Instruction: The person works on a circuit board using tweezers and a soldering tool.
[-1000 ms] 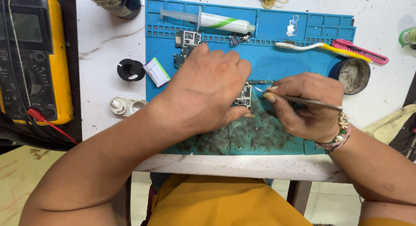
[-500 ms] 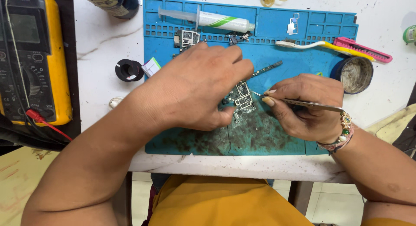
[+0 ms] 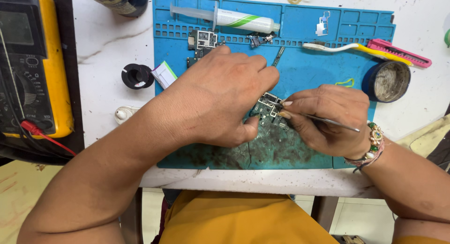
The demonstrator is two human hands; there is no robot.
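blue silicone mat (image 3: 323,80) covers the middle of the white bench (image 3: 108,42), its near part stained dark. on that stained area sits a small circuit board (image 3: 268,110), pinned by the left hand (image 3: 220,96), whose thumb and fingers curl down around the board's left edge. the right hand (image 3: 328,120) is clenched around thin metal tweezers (image 3: 328,120), their tip touching the board's right side; a beaded bracelet (image 3: 372,145) sits on that wrist. at the mat's far edge lie a syringe (image 3: 225,17) with a green stripe, another small board (image 3: 202,40) and a white and yellow toothbrush (image 3: 351,48), with a pink tool (image 3: 398,53) just beside it. a round dark tin (image 3: 386,81) stands on the mat's right edge. left of the mat are a black ring (image 3: 137,76) and a yellow multimeter (image 3: 33,66) with a red lead.
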